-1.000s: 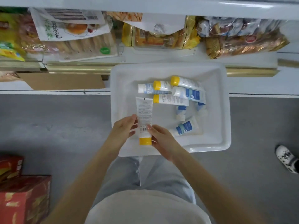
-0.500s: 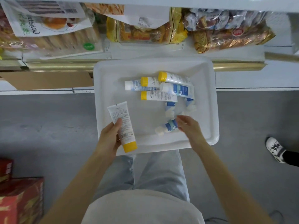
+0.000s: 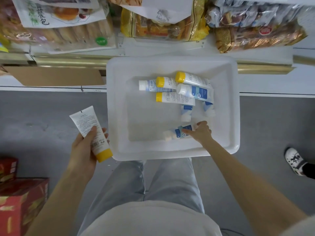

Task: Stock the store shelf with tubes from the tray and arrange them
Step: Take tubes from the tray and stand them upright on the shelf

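A white tray (image 3: 117, 106) rests in front of me at the shelf's edge. Several tubes lie piled at its far right, some yellow-capped (image 3: 172, 97), some blue-and-white (image 3: 197, 92). My left hand (image 3: 83, 149) grips a white yellow-capped tube (image 3: 92, 132) left of the tray, outside it. My right hand (image 3: 202, 132) reaches into the tray's near part, and its fingers close round a blue-and-white tube (image 3: 179, 133) that lies on the tray floor.
The shelf (image 3: 163, 46) above the tray holds bagged snacks and bread (image 3: 68, 31). A cardboard sheet (image 3: 54, 75) lies on the lower ledge at left. Red boxes (image 3: 20, 201) stand on the grey floor at lower left. Another person's shoe (image 3: 294, 160) is at right.
My left hand has carried the yellow-capped tube leftward out of the tray. My right hand let go of that tube, moved right and settled on the blue-and-white tube.
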The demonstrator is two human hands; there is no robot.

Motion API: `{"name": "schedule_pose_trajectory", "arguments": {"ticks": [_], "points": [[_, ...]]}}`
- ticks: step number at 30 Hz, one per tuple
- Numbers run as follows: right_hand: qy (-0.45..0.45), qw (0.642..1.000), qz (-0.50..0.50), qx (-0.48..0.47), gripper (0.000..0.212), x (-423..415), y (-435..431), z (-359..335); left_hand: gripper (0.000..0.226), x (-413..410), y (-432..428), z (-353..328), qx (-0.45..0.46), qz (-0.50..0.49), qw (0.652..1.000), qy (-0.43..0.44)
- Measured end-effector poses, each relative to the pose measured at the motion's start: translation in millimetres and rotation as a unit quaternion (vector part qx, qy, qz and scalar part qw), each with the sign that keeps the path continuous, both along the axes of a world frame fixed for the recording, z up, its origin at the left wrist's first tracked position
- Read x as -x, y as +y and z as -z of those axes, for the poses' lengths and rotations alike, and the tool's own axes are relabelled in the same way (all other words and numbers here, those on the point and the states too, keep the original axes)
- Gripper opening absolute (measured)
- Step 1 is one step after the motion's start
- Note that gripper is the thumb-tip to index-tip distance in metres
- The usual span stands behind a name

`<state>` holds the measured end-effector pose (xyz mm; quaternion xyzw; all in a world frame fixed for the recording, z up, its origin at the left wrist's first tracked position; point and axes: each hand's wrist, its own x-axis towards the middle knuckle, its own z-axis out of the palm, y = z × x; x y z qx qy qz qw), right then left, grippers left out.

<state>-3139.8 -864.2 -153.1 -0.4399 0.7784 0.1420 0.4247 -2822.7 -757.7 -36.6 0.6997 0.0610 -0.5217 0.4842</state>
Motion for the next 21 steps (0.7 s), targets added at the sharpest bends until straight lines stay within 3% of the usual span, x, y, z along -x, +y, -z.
{"name": "schedule_pose_trajectory", "arguments": {"ticks": [6,9,11,13,18,21], "points": [[0.024,0.998,0.058,-0.006,0.089,-23,1,5,0.013,1,6,6,0.001,-0.007,1.0,0.008],[-0.014,0.996,0.087,-0.003,0.084,-31,2,8,0.012,8,5,8,-0.003,-0.008,1.0,0.008],[-0.08,0.989,0.124,-0.017,0.068,-35,4,9,0.012,13,3,10,-0.004,-0.014,1.0,0.011],[-0.14,0.979,0.141,-0.049,0.037,-44,5,7,0.012,17,2,11,-0.005,-0.015,1.0,0.015],[-0.181,0.962,0.15,-0.139,0.047,-85,14,4,0.012,18,0,12,-0.005,-0.012,1.0,0.014],[-0.165,0.964,0.184,-0.102,0.058,-103,20,11,0.012,14,-1,11,-0.007,-0.018,1.0,0.007]]}}
